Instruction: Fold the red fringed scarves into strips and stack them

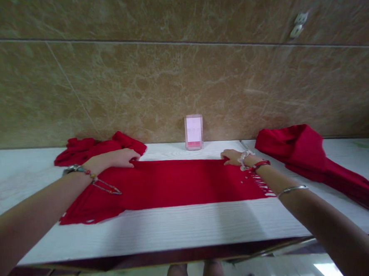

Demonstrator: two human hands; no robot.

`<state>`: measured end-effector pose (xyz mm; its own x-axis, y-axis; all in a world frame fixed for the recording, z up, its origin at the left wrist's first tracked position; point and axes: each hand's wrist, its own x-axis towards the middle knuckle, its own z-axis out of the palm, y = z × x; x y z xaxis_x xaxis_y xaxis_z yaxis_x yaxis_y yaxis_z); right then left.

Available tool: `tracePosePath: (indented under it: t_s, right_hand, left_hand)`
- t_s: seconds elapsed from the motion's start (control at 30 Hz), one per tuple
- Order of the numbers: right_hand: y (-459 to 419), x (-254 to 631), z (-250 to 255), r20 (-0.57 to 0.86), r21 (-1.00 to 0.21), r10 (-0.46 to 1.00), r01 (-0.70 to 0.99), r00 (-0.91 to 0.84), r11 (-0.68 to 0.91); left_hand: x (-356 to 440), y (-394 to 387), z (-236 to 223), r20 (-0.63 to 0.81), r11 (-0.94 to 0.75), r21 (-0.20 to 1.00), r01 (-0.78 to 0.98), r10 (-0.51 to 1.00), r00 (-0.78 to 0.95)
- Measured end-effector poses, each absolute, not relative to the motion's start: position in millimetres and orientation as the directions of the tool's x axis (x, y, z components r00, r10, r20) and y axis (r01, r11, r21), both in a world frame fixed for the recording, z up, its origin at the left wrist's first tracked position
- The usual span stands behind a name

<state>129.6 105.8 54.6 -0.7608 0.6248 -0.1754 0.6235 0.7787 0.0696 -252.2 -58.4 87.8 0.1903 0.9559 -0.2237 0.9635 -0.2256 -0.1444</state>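
A red scarf [181, 182] with a fringe at its right end lies stretched across the white tabletop. My left hand [125, 157] pinches its far edge toward the left, with fingers closed on the cloth. On the same edge, near the fringe, my right hand [232, 156] grips with thumb and fingers together. Between the two hands the cloth is flat. Its left part is bunched and folded under my left forearm.
Crumpled red cloth [91, 148] rests behind my left hand against the marbled wall [156, 89]. Another length of red fabric [300, 149] runs along the right side. A blurred phone-like object [194, 132] leans on the wall. The table's front edge [166, 250] is near my legs.
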Motion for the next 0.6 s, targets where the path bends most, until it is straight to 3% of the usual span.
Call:
tracePosePath:
  t_s: [0.23, 0.43, 0.6]
  right_hand:
    - [69, 185, 66, -0.053, 0.048, 0.526, 0.524, -0.849, 0.851]
    - [21, 225, 33, 0.021, 0.029, 0.426, 0.427, -0.904, 0.904]
    - [8, 235, 14, -0.004, 0.067, 0.456, 0.455, -0.890, 0.888]
  left_hand:
    - [-248, -111, 109, -0.173, -0.352, -0.187, 0.917, 0.931, 0.321]
    - [-228, -157, 90, -0.273, -0.360, -0.235, 0.903, 0.916, 0.295]
    - [-221, -169, 76, -0.273, -0.297, -0.273, 0.915, 0.936, 0.222]
